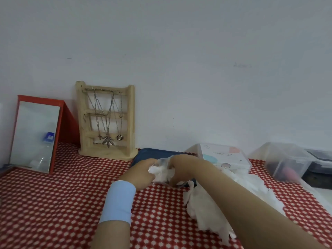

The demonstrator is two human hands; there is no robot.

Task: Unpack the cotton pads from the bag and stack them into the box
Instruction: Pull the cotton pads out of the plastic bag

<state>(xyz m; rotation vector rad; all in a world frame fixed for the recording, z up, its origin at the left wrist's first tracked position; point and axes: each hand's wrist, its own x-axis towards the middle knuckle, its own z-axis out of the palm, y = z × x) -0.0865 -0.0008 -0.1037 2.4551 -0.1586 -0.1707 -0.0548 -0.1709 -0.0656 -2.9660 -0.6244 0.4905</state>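
A clear plastic bag [162, 170] with white cotton pads inside is held between both hands above the red dotted tablecloth. My left hand [139, 174], with a light blue wristband, grips the bag's left side. My right hand [181, 168] grips its right side, fingers curled over the top. A heap of loose white cotton pads [206, 211] lies on the cloth under my right forearm. Behind the hands stands a clear box [224, 156] with a "Cosmetic Puff" label on its closed lid.
A dark blue tray [152, 152] lies behind the hands. A wooden stand with necklaces [106, 119] and a red-framed mirror [36, 135] stand at the back left against the wall. A clear storage bin [287, 161] and a darker container [319, 160] sit at the right.
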